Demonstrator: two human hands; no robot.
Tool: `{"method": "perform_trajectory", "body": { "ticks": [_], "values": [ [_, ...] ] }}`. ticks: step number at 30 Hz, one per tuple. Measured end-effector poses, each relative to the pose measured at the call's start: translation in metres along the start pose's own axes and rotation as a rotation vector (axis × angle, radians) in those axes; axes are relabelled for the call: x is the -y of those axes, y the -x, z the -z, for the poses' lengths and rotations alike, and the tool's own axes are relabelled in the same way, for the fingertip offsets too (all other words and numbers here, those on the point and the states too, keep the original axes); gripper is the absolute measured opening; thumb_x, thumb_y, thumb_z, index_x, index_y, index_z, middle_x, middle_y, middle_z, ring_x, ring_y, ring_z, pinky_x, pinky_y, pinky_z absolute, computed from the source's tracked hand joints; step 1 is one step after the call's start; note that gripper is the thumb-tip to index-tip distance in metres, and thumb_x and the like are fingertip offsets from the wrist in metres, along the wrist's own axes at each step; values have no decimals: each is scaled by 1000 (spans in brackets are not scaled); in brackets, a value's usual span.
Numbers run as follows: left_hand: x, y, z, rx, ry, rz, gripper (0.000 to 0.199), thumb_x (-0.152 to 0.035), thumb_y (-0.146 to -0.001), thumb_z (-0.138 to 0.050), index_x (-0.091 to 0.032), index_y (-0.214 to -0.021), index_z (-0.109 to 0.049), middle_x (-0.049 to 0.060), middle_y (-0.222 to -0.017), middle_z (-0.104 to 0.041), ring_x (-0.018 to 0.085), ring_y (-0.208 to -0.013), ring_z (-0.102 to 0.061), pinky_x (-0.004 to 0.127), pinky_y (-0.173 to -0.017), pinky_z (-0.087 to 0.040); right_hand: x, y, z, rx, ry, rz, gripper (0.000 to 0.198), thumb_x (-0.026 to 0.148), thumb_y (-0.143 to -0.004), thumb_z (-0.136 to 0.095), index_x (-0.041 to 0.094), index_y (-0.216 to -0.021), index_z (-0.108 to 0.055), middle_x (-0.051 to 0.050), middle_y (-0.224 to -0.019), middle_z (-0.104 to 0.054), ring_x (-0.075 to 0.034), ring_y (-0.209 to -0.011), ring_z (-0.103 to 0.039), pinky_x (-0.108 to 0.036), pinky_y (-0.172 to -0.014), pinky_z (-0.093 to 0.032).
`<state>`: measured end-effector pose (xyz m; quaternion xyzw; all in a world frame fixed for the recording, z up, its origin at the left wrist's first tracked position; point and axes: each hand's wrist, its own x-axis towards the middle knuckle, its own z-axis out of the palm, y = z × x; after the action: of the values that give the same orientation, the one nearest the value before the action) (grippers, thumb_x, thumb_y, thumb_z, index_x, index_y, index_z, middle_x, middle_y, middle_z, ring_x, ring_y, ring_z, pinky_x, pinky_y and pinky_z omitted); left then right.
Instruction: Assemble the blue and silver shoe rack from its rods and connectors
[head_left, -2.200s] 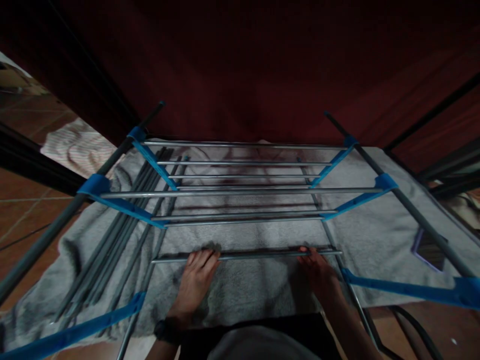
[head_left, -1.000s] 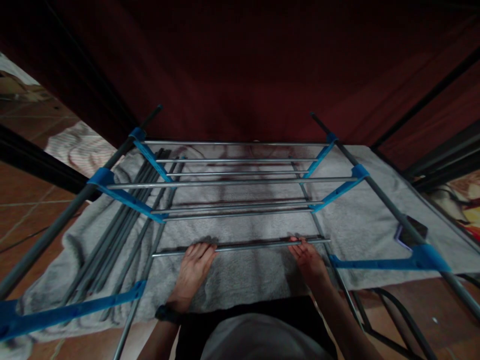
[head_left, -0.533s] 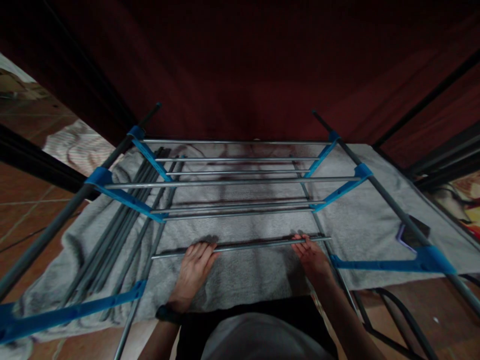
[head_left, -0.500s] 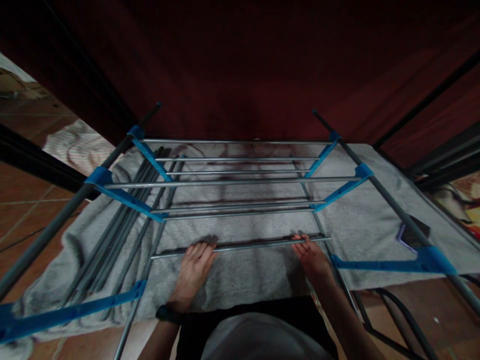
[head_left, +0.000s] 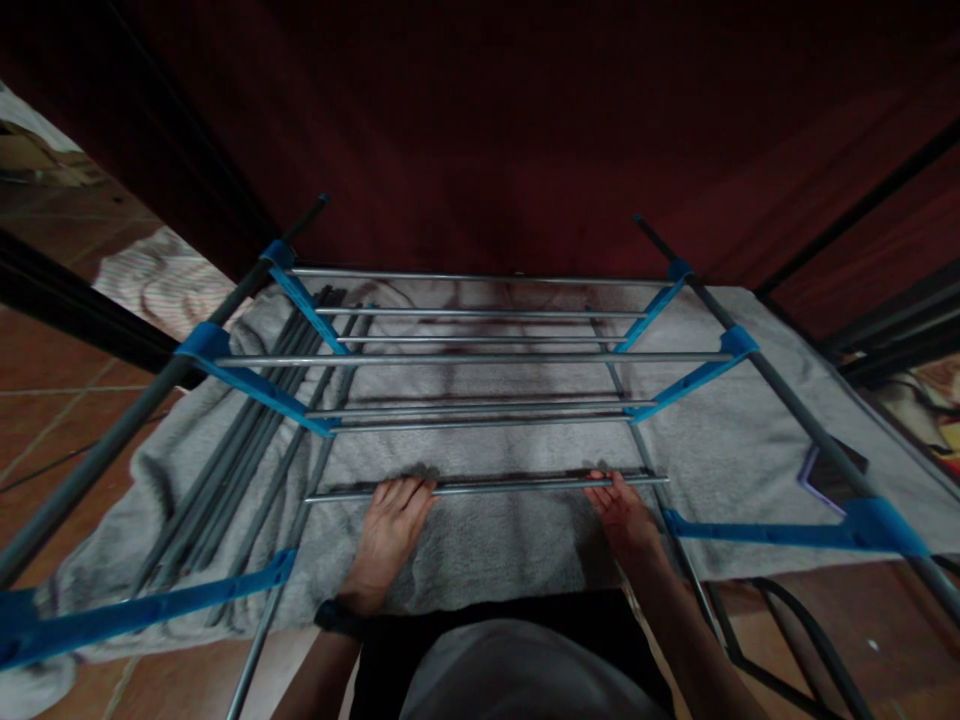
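Observation:
A thin grey metal tube [head_left: 510,487] lies crosswise between my two hands, low over the grey blanket. My left hand [head_left: 395,520] is closed over it from above, left of its middle. Toward its right end, my right hand [head_left: 619,510] holds it between thumb and fingers, palm partly up. The tube's ends reach the lower side poles of a rack frame. Beyond it, several crossbars [head_left: 480,359] join blue plastic brackets [head_left: 262,390] on both sides. Nearest me, a left blue bracket [head_left: 150,612] and a right blue bracket [head_left: 787,532] have no crossbar between them.
Several loose grey tubes [head_left: 232,470] lie on the blanket [head_left: 480,560] at left. A dark flat object with a purple edge [head_left: 829,475] rests at right. Dark red fabric [head_left: 480,140] hangs behind the frame. Black curved metal legs [head_left: 814,625] stand at lower right.
The tube's left end has risen slightly, so it lies more level. Both hands keep their hold, and the view has shifted a little.

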<state>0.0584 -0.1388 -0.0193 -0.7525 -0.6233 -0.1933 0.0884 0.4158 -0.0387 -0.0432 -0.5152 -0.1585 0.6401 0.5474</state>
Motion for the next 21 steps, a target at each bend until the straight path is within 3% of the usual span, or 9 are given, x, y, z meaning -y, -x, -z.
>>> {"method": "perform_trajectory", "body": {
  "ticks": [14, 21],
  "values": [
    [-1, 3, -5, 3, 5, 48, 26, -31, -100, -49, -17, -114, -66, 8, -97, -71, 23, -93, -63, 38, -87, -44, -6, -5, 9, 26, 48, 47, 16, 39, -76, -76, 27, -83, -68, -4, -102, -76, -24, -105, -70, -52, -109, -48],
    [-1, 2, -3, 39, 6, 51, 26, -24, -100, -44, -18, -108, -68, 8, -96, -71, 22, -90, -63, 38, -86, -44, -2, 0, 3, 16, 28, 31, 16, 35, -75, -78, 25, -80, -66, -3, -100, -76, -21, -104, -70, -47, -108, -49]
  ]
}}
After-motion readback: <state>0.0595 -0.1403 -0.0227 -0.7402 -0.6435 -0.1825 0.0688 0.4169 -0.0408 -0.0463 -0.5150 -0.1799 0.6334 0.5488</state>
